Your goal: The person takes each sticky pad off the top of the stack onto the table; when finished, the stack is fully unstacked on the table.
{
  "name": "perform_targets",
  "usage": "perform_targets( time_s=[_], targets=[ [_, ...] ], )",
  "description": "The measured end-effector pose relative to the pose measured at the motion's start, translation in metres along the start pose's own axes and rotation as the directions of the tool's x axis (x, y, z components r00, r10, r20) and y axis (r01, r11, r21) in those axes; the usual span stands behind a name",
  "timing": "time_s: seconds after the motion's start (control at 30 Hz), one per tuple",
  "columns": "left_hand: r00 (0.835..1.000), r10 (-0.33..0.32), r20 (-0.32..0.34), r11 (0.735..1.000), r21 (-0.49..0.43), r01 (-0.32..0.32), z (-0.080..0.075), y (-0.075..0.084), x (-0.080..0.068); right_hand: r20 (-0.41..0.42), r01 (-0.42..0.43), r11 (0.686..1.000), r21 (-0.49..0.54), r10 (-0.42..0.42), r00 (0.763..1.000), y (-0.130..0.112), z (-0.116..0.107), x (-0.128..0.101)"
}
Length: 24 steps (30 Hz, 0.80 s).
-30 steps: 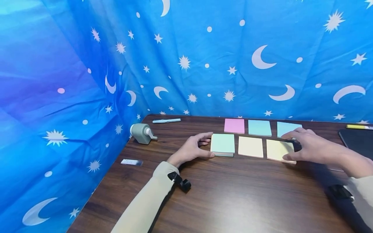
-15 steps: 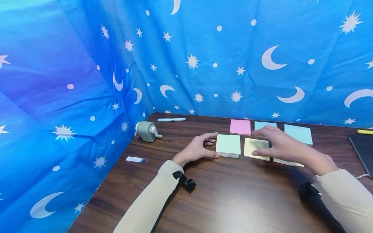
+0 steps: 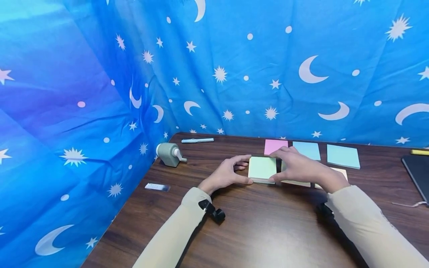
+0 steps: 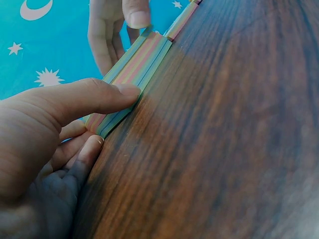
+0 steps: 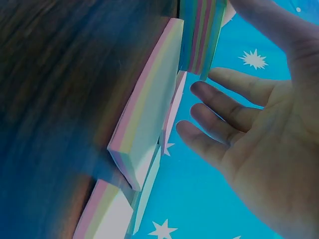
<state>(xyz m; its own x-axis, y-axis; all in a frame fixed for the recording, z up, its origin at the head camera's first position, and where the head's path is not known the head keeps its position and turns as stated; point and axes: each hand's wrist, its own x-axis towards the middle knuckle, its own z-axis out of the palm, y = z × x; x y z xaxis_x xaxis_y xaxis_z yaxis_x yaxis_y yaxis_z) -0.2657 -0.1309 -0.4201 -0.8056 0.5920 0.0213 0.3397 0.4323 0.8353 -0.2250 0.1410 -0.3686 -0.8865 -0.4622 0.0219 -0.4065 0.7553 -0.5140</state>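
Left hand (image 3: pixel 225 172) grips the paper stack (image 3: pixel 262 168) at left, likely steadying it. Right hand (image 3: pixel 299 166), loosely spread, flanks its right.

Stack (image 3: pixel 262 167) between two hands, pads to its right and behind.
Left hand (image 3: pixel 228 174) touches stack's left side; right hand (image 3: pixel 298 165) at its right, above near pad (image 3: pixel 296 183). End pad (image 3: pixel 341 172) right of that. Rear row, left to right: corner pad (image 3: pixel 276 147), middle pad (image 3: pixel 306 150), outer pad (image 3: pixel 343 156). Table (image 3: pixel 254 223) left: gadget (image 3: pixel 168 154), pen (image 3: pixel 197 140) behind and right of it, strip (image 3: pixel 156 187) in front. Far right: tablet (image 3: pixel 417 173), marker (image 3: pixel 419 152) behind. Cloth (image 3: pixel 228 74) hangs behind everything and down the left.
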Motion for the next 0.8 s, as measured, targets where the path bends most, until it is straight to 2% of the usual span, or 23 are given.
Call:
perform_targets(
  time_s=[0.33, 0.53, 0.8],
  targets=[
    [1.000, -0.004, -0.004, 1.000, 0.003, 0.004, -0.0004, 0.0001, 0.0012, 0.024, -0.005, 0.999, -0.038, 0.006, 1.000, 0.0014, -0.0021, 0.0006],
    [1.000, -0.002, -0.002, 1.000, -0.001, 0.002, -0.0007, 0.0001, 0.0014, 0.034, -0.035, 0.998, -0.049, 0.037, 0.999, 0.0012, -0.0044, -0.0023],
    [1.000, -0.002, 0.000, 1.000, 0.001, 0.002, 0.0001, -0.0008, 0.0014, 0.033, 0.000, 0.999, -0.052, 0.002, 0.999, 0.0015, -0.0003, -0.0013]
  ],
)
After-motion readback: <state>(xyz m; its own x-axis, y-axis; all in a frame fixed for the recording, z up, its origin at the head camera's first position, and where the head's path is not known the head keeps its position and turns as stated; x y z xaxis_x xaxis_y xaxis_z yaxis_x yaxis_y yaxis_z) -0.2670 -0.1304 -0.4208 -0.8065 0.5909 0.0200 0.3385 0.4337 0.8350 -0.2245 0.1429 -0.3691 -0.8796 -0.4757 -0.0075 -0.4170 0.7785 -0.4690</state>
